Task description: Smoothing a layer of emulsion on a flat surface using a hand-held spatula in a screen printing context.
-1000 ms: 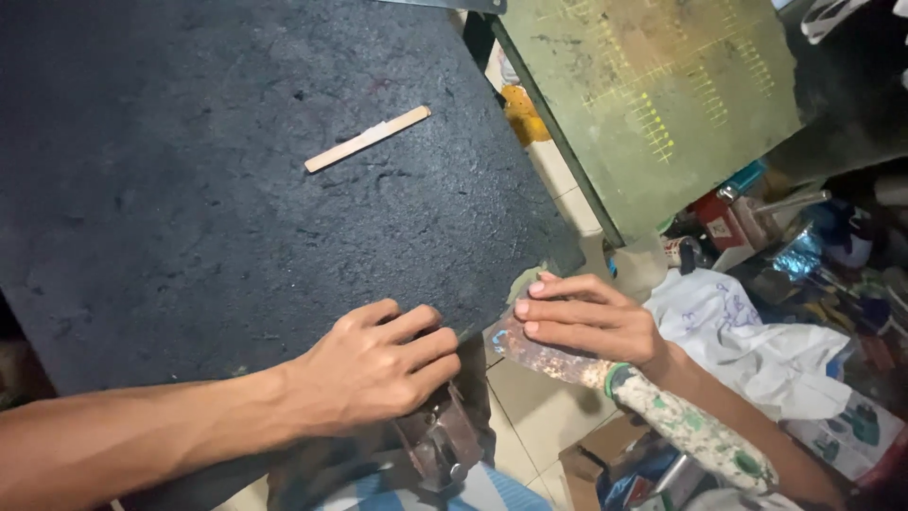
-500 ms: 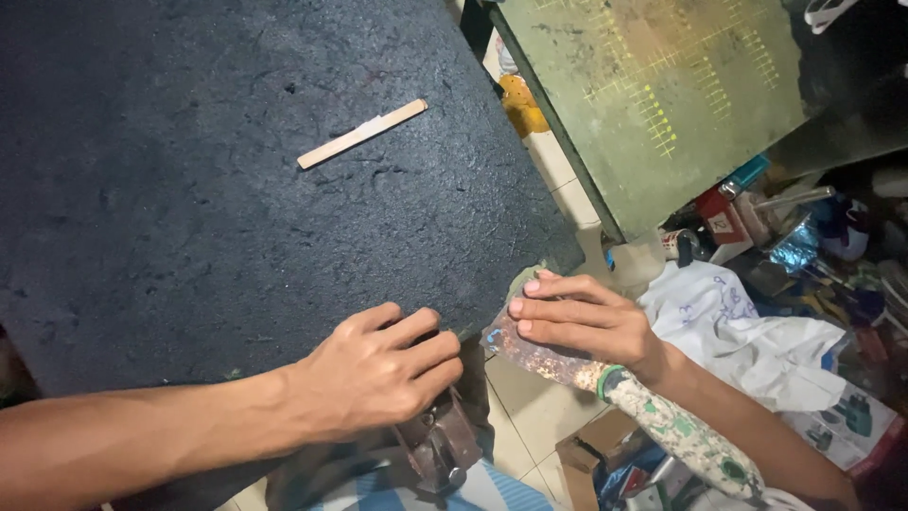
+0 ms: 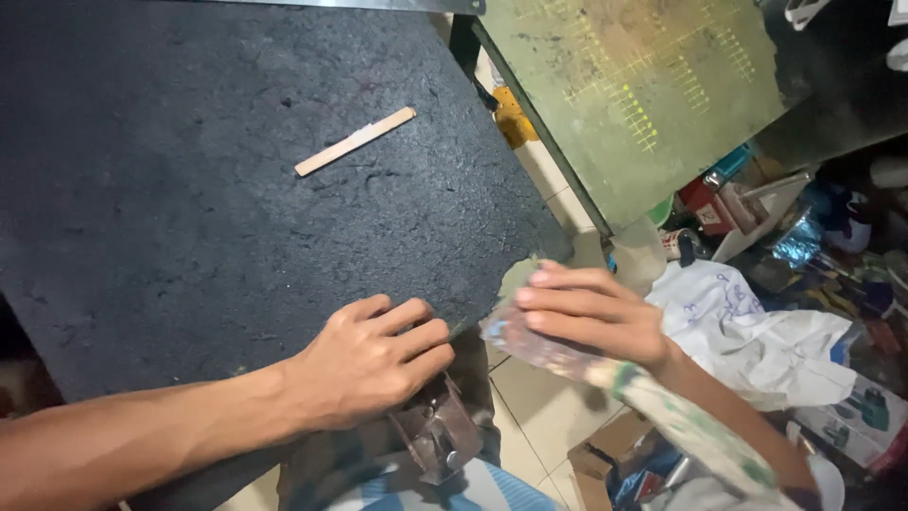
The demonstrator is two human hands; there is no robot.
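Left hand (image 3: 369,364) flat, fingers together, on dark rough worktop (image 3: 189,208), right hand (image 3: 586,317) in a clamped grip on paint-smeared long-handled scraper (image 3: 653,402) at the worktop's corner, pale flat wooden stick (image 3: 355,141) well apart

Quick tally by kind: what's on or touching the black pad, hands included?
Hands: 2, left hand resting on the black pad, right hand at its edge
Wooden stick: 1
Paint-stained scraper under the right hand: 1
Total: 4
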